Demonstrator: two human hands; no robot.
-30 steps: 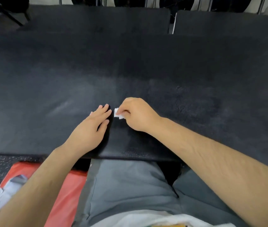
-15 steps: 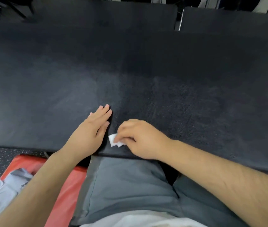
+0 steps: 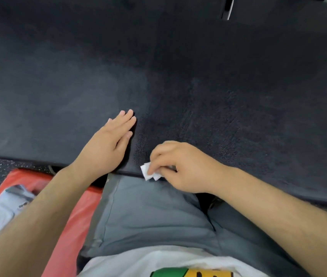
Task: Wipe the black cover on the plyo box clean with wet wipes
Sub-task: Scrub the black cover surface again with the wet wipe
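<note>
The black cover (image 3: pixel 178 66) of the plyo box fills most of the view; its left part looks greyer and dustier, its right part darker. My left hand (image 3: pixel 108 144) lies flat on the cover near the front edge, fingers straight and together. My right hand (image 3: pixel 180 166) pinches a small folded white wet wipe (image 3: pixel 149 173) right at the cover's front edge, the wipe sticking out past the edge over my lap.
A red mat (image 3: pixel 62 206) lies on the speckled floor at lower left, with a pale plastic wipe packet (image 3: pixel 1 212) on it. My grey shorts (image 3: pixel 154 216) sit against the box front. A gap between two pads (image 3: pixel 227 9) shows at the top right.
My right hand has dragged the wipe from beside the left fingertips back toward me, down to the cover's front edge. The left hand stayed flat in place.
</note>
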